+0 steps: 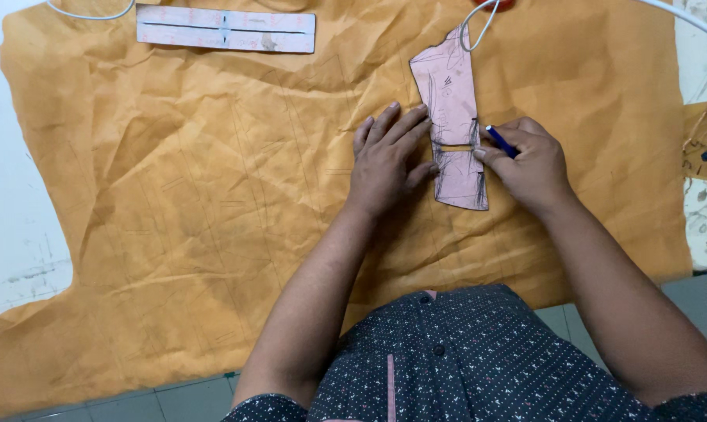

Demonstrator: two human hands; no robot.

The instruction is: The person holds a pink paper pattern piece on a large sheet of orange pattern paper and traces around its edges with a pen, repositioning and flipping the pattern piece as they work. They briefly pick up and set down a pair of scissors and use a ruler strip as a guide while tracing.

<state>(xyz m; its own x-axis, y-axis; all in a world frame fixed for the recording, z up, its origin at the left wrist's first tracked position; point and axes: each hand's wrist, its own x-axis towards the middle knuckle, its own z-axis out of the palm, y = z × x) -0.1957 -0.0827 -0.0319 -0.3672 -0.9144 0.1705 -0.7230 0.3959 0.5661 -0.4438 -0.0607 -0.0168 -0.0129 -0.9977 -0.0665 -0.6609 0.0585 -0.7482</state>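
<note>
Pink paper pattern [457, 117] flat on orange cloth [213, 195]; blue pen [502, 141] tilted.

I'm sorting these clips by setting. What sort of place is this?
Probably a tailoring or sewing workshop: orange fabric spread on a table, a pink paper pattern piece lying on it, and a flat ruler.

White worktable [10, 195], grey tiled floor [174, 402] below its edge.
</note>
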